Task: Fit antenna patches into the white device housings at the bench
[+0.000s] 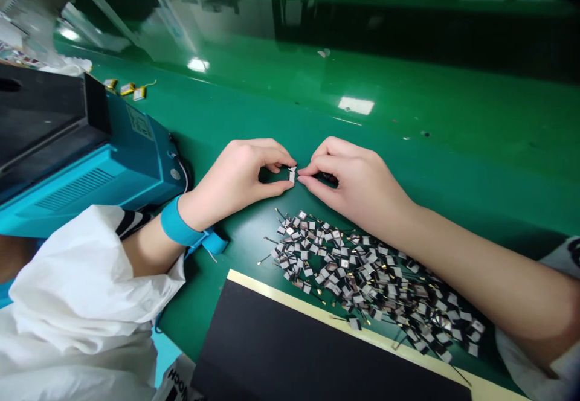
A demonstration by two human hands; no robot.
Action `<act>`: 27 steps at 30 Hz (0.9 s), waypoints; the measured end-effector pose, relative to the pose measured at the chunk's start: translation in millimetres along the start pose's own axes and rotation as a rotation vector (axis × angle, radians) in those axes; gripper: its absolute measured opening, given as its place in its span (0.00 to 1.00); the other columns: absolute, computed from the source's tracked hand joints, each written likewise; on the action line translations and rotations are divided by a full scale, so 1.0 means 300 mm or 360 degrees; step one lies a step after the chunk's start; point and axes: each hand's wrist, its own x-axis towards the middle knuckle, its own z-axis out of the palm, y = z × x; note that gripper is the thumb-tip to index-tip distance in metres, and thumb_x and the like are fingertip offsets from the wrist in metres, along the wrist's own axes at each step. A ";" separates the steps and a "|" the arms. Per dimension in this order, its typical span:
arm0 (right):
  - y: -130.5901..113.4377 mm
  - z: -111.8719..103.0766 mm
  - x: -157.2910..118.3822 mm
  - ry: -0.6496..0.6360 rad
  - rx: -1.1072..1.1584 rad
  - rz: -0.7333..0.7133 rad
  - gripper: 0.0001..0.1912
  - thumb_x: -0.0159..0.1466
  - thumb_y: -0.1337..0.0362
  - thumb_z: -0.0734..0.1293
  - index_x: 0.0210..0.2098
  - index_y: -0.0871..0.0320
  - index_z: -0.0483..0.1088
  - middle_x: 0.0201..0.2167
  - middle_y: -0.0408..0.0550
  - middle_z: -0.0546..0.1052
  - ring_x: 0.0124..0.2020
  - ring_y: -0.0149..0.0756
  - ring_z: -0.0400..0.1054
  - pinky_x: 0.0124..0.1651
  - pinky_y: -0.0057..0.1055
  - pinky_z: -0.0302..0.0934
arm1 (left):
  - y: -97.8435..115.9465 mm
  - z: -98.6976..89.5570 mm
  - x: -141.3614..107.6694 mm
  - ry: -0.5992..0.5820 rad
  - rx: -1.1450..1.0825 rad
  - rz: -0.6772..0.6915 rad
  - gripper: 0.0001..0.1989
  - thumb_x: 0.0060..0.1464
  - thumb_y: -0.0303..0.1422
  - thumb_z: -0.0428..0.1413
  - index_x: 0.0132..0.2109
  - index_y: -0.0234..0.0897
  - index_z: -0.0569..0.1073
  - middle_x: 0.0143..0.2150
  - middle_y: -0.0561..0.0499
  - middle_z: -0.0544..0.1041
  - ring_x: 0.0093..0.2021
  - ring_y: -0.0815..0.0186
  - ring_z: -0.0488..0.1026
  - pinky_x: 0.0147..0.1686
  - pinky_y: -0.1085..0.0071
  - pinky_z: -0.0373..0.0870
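Between thumb and fingertips, my left hand [244,168] grips a small white-faced square part [292,175] above the green mat. My right hand [351,174] is closed in a pinch just to the right of that part, its fingertips almost touching it. Whatever those right fingers hold, if anything, is too small to make out. Under my right forearm spreads a pile of small square parts [344,263] with grey-white faces, many with short black leads and gold-coloured ends. A blue wrist strap [179,221] circles my left wrist.
A black sheet on a cream backing [335,346] lies in front of the pile. To the left stands a blue and black machine [90,159] with a cable. Several small yellow-wrapped parts [139,92] rest behind it. Small scraps dot the shiny green mat [254,111].
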 end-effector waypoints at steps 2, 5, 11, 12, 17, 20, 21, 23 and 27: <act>-0.001 0.000 0.000 0.0000 -0.0004 0.0012 0.06 0.57 0.68 0.63 0.28 0.60 0.71 0.32 0.45 0.68 0.29 0.27 0.60 0.29 0.26 0.51 | 0.000 0.000 -0.001 0.0007 0.0005 0.0025 0.09 0.49 0.31 0.55 0.39 0.35 0.73 0.39 0.52 0.73 0.35 0.70 0.70 0.35 0.76 0.66; 0.000 0.000 -0.001 0.0009 0.0009 0.0019 0.05 0.57 0.68 0.63 0.30 0.60 0.71 0.32 0.45 0.69 0.29 0.27 0.60 0.29 0.25 0.52 | 0.001 0.000 -0.003 0.0009 0.0021 0.0038 0.08 0.50 0.32 0.54 0.39 0.37 0.74 0.39 0.53 0.73 0.38 0.68 0.70 0.39 0.75 0.65; 0.004 0.001 -0.004 0.0035 -0.0011 -0.0022 0.08 0.58 0.67 0.63 0.36 0.59 0.71 0.33 0.46 0.69 0.31 0.30 0.62 0.30 0.26 0.53 | 0.002 0.001 -0.005 -0.0014 0.0036 -0.0001 0.09 0.50 0.33 0.53 0.40 0.39 0.73 0.39 0.53 0.72 0.39 0.67 0.69 0.40 0.74 0.64; 0.004 0.001 -0.005 0.0038 -0.0015 -0.0034 0.08 0.58 0.67 0.63 0.36 0.59 0.71 0.33 0.46 0.69 0.31 0.30 0.62 0.30 0.26 0.53 | 0.001 0.002 -0.005 -0.0011 0.0034 -0.0002 0.09 0.50 0.34 0.54 0.40 0.39 0.73 0.39 0.53 0.72 0.39 0.67 0.69 0.39 0.74 0.64; 0.003 0.001 -0.008 0.0053 -0.0044 -0.0063 0.07 0.59 0.67 0.62 0.34 0.57 0.71 0.32 0.45 0.69 0.30 0.29 0.61 0.29 0.26 0.53 | 0.000 0.003 -0.004 0.0023 0.0003 0.0019 0.07 0.49 0.32 0.55 0.37 0.37 0.73 0.38 0.53 0.72 0.35 0.70 0.69 0.35 0.77 0.64; 0.002 0.001 -0.009 0.0055 -0.0054 -0.0046 0.07 0.58 0.67 0.62 0.33 0.58 0.71 0.32 0.45 0.69 0.30 0.29 0.62 0.29 0.26 0.53 | 0.001 0.003 -0.004 0.0035 -0.0013 0.0006 0.07 0.49 0.32 0.55 0.37 0.37 0.74 0.37 0.53 0.72 0.34 0.70 0.69 0.34 0.77 0.64; 0.001 0.001 -0.009 0.0056 -0.0055 -0.0037 0.06 0.58 0.67 0.62 0.33 0.58 0.71 0.31 0.45 0.69 0.31 0.29 0.62 0.29 0.26 0.53 | 0.001 0.003 -0.004 0.0036 -0.0017 -0.0004 0.07 0.49 0.32 0.55 0.37 0.37 0.74 0.37 0.53 0.72 0.34 0.70 0.69 0.34 0.77 0.64; 0.001 0.001 -0.010 0.0060 -0.0055 -0.0026 0.06 0.58 0.67 0.62 0.33 0.58 0.71 0.31 0.45 0.69 0.31 0.30 0.62 0.30 0.26 0.54 | 0.001 0.003 -0.005 0.0032 -0.0021 -0.0007 0.08 0.49 0.32 0.55 0.37 0.37 0.74 0.37 0.53 0.72 0.34 0.69 0.69 0.34 0.76 0.64; 0.001 -0.001 -0.011 0.0070 -0.0048 -0.0064 0.07 0.58 0.67 0.63 0.35 0.58 0.71 0.32 0.45 0.69 0.30 0.29 0.62 0.29 0.26 0.53 | -0.001 0.003 -0.005 0.0028 -0.0006 0.0018 0.08 0.49 0.32 0.55 0.38 0.37 0.73 0.37 0.53 0.72 0.33 0.70 0.69 0.34 0.77 0.63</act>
